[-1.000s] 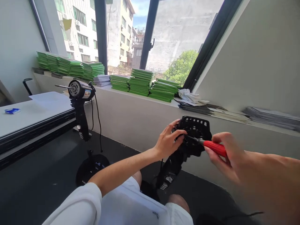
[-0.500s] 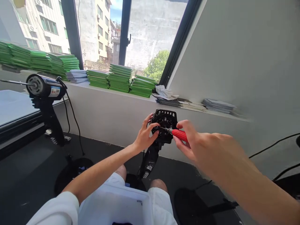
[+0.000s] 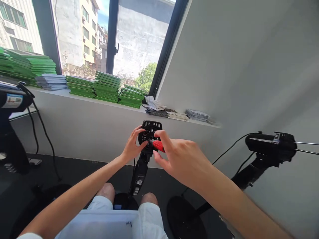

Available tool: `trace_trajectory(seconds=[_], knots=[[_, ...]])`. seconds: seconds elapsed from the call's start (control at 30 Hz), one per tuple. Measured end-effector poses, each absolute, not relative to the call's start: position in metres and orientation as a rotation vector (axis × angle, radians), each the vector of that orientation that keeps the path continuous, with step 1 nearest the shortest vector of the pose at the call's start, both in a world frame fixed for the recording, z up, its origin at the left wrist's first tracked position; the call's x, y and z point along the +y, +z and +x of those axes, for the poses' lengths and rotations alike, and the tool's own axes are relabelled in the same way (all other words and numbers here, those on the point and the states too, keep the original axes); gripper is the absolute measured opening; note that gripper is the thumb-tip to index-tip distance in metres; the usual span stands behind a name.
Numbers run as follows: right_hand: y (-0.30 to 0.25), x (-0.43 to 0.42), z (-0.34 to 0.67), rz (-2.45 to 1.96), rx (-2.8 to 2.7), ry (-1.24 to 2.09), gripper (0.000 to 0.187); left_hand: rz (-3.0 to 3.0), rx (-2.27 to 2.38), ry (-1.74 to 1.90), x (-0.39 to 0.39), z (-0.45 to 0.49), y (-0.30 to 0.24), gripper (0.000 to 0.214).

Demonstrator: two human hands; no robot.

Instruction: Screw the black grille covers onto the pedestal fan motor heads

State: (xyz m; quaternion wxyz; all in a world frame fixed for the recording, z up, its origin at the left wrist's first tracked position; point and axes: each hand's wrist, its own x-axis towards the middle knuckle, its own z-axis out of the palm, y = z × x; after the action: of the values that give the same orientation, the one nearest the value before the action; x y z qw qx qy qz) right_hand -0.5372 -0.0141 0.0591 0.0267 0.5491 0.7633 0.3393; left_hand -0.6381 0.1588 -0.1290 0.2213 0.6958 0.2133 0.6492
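In front of me stands a black fan motor housing [image 3: 152, 124] with a slotted rim, on a black post [image 3: 141, 171] with a knob. My left hand [image 3: 131, 146] is closed on the housing's left side, its thumb and a finger over the front. My right hand [image 3: 181, 154] grips the red handle of a screwdriver [image 3: 158, 145]. The shaft points left into the housing front, near my left thumb. Fingers and the small scale hide exactly where the tip sits.
A white bin [image 3: 104, 220] rests on my lap. Another fan motor [image 3: 12, 99] stands left, and a further one [image 3: 271, 146] with long rods stands right. Green stacks [image 3: 107, 88] and grey stacks [image 3: 198, 115] line the windowsill. A round black base [image 3: 185, 217] is on the floor.
My view has swung right, so the scene sits further left and the right-hand fan motor has come into sight. Both hands stay at the housing, with the screwdriver still held there.
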Motion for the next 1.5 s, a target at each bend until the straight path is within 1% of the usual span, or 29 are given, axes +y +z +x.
trace_trajectory(seconds=[0.07,0.13,0.17,0.23,0.3,0.33,0.4,0.43,0.47,0.53,0.6,0.67,0.7,0.73,0.8,0.83,0.9,1.0,1.03,1.07,1.13,1.17,1.23,1.3,1.33,1.37,1.47,1.5], knots=[[0.061,-0.013,-0.536,1.728,2.264,1.077,0.025,1.907,0.531,1.734,0.164,-0.639,-0.125,0.055],[0.063,-0.012,-0.535,1.815,2.160,1.128,0.033,1.916,0.477,1.680,0.166,-0.639,-0.124,0.059],[0.063,-0.012,-0.535,1.831,2.172,1.108,0.035,1.923,0.464,1.672,0.166,-0.639,-0.124,0.055],[0.064,-0.011,-0.536,1.791,2.270,1.014,0.026,1.930,0.462,1.696,0.165,-0.638,-0.127,0.045],[0.064,-0.011,-0.537,1.777,2.271,1.008,0.022,1.942,0.465,1.737,0.163,-0.637,-0.130,0.033],[0.064,-0.011,-0.537,1.797,2.224,1.048,0.024,1.958,0.461,1.751,0.163,-0.636,-0.132,0.027],[0.065,-0.011,-0.537,1.852,2.140,1.135,0.034,2.009,0.458,1.753,0.163,-0.636,-0.134,0.018],[0.065,-0.011,-0.536,1.854,2.154,1.133,0.035,2.038,0.468,1.745,0.163,-0.636,-0.134,0.016],[0.065,-0.011,-0.535,1.830,2.204,1.095,0.032,2.063,0.487,1.737,0.164,-0.636,-0.135,0.015],[0.065,-0.010,-0.533,1.770,2.280,1.013,0.025,2.096,0.531,1.732,0.165,-0.636,-0.135,0.016],[0.066,-0.009,-0.532,1.789,2.218,1.040,0.026,2.107,0.552,1.744,0.166,-0.636,-0.136,0.017],[0.067,-0.008,-0.531,1.861,2.116,1.126,0.038,2.104,0.547,1.756,0.166,-0.636,-0.137,0.019],[0.068,-0.007,-0.531,1.879,2.121,1.134,0.041,2.097,0.543,1.761,0.166,-0.636,-0.137,0.021],[0.069,-0.007,-0.530,1.863,2.183,1.093,0.038,2.086,0.540,1.762,0.166,-0.636,-0.138,0.024],[0.071,-0.006,-0.529,1.764,2.360,0.944,0.025,2.075,0.526,1.753,0.167,-0.636,-0.138,0.030],[0.070,-0.006,-0.529,1.724,2.408,0.909,0.023,2.078,0.517,1.743,0.167,-0.636,-0.139,0.034],[0.069,-0.005,-0.528,1.740,2.360,1.018,0.024,2.103,0.506,1.712,0.168,-0.636,-0.139,0.043],[0.066,-0.003,-0.527,1.849,2.169,1.333,0.041,2.136,0.522,1.674,0.169,-0.636,-0.139,0.053],[0.065,-0.003,-0.526,1.842,2.189,1.355,0.041,2.137,0.535,1.669,0.169,-0.636,-0.140,0.053],[0.064,-0.002,-0.526,1.802,2.267,1.314,0.035,2.137,0.547,1.668,0.169,-0.636,-0.140,0.051],[0.064,-0.002,-0.526,1.675,2.445,1.141,0.023,2.136,0.562,1.672,0.170,-0.636,-0.140,0.049],[0.064,-0.003,-0.526,1.644,2.472,1.083,0.022,2.136,0.563,1.675,0.170,-0.636,-0.140,0.048],[0.065,-0.003,-0.528,1.697,2.371,1.106,0.031,2.135,0.559,1.684,0.169,-0.636,-0.140,0.047],[0.066,-0.004,-0.529,1.798,2.217,1.237,0.046,2.136,0.561,1.684,0.167,-0.636,-0.139,0.047],[0.066,-0.004,-0.529,1.809,2.210,1.269,0.049,2.137,0.565,1.683,0.166,-0.637,-0.139,0.047],[0.066,-0.005,-0.528,1.780,2.269,1.248,0.046,2.138,0.572,1.680,0.165,-0.637,-0.138,0.047],[0.065,-0.005,-0.526,1.589,2.524,1.082,0.028,2.129,0.600,1.683,0.164,-0.639,-0.134,0.046],[0.065,-0.004,-0.525,1.571,2.527,1.087,0.027,2.122,0.608,1.690,0.163,-0.639,-0.133,0.046]])
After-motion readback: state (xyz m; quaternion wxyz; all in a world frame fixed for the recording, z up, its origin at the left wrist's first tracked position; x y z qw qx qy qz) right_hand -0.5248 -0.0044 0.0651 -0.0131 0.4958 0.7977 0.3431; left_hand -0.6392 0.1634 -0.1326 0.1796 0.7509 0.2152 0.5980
